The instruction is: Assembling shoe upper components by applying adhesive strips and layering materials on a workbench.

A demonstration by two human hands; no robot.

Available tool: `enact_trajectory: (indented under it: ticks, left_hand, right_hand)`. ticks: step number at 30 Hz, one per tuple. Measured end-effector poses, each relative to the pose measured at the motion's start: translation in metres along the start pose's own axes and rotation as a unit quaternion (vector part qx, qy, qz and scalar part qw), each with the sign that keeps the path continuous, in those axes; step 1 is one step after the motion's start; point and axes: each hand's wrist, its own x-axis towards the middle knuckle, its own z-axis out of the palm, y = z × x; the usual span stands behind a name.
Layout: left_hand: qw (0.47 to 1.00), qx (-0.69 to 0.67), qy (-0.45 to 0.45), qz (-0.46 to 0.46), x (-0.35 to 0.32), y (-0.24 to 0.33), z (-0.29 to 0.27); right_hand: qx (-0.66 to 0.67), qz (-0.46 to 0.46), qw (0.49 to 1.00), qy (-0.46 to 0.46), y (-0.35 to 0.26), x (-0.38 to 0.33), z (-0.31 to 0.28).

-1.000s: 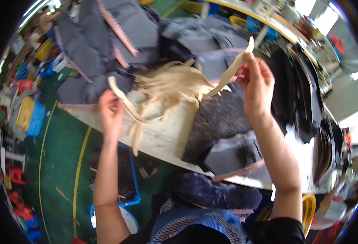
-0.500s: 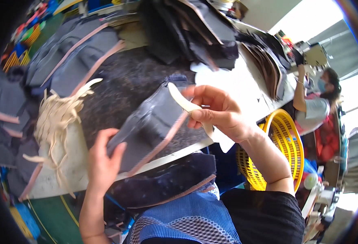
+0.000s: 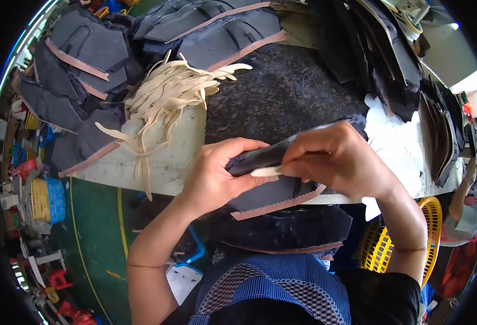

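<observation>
A dark grey panel with a pink zigzag-edged border [image 3: 265,199] lies at the table's near edge, its far side folded up. My left hand [image 3: 214,168] grips the left end of that fold, thumb in front and fingers behind. My right hand [image 3: 339,162] pinches a cream curved strip [image 3: 267,171] against the fold, close to the left thumb; part of the strip is hidden under the right fingers. Left of the hands, a loose heap of similar cream strips [image 3: 168,100] rests on the pale tabletop [image 3: 181,162].
Beneath the work is a worn dark board [image 3: 287,81]. Grey panels [image 3: 89,40] spread along the left and back; dark stacks [image 3: 385,49] stand at back right. White sheets [image 3: 393,146] lie right. Another panel [image 3: 282,230] hangs below the edge, beside a yellow basket [image 3: 376,246]. A person [image 3: 463,216] sits far right.
The right hand has brought the cream strip from above the panel down onto its edge. The left hand has moved in close to it, and the panel's far side is now folded up. The view has swung left.
</observation>
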Motion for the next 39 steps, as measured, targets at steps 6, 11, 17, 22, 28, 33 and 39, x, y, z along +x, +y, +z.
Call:
enact_trajectory:
  ticks: [6,11,17,22,28,33,39]
  left_hand:
    - [0.995,0.064,0.012,0.073,-0.001,0.002,0.001]
    - [0.990,0.104,0.035,0.087,-0.003,-0.002,0.003]
    - [0.992,0.090,0.022,0.090,-0.007,-0.004,0.002]
    - [0.957,0.248,-0.024,0.151,0.000,0.000,-0.005]
    - [0.970,0.215,-0.108,-0.034,0.008,0.023,0.007]
    - [0.982,0.130,-0.127,-0.048,0.009,0.021,0.004]
    - [0.991,0.050,-0.123,-0.023,0.014,0.013,0.011]
  right_hand:
    - [0.023,0.080,0.996,-0.027,-0.005,0.016,0.003]
    - [-0.114,0.056,0.989,0.081,0.000,0.004,0.018]
    - [0.078,0.169,0.980,0.076,0.012,-0.014,0.009]
    - [-0.067,0.015,0.994,0.086,0.027,-0.011,0.022]
    - [-0.055,0.036,0.989,0.136,0.015,-0.016,0.037]
    - [0.027,0.030,0.988,0.147,0.039,-0.032,0.024]
    - [-0.056,-0.024,0.985,0.159,0.049,-0.025,0.029]
